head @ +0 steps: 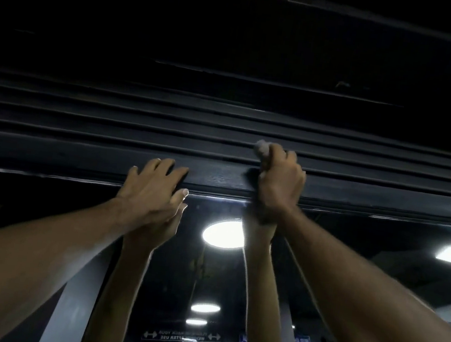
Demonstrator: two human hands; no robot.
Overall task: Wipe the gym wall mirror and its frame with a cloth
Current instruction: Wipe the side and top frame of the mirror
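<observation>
Up on the black, ridged frame (pixel 65 151) above the dark mirror (pixel 378 260), the left hand (pixel 153 190) rests flat, fingers spread, holding nothing. To its right, the right hand (pixel 281 183) clenches a pale, bunched cloth (pixel 261 147) against the frame.

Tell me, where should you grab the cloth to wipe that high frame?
Grab the cloth bunched in the middle, coming from below, as the right hand does: fist wrapped round the wad, a tuft poking out on top at the frame. The frame sits overhead, so reaching up is probably easiest.
</observation>
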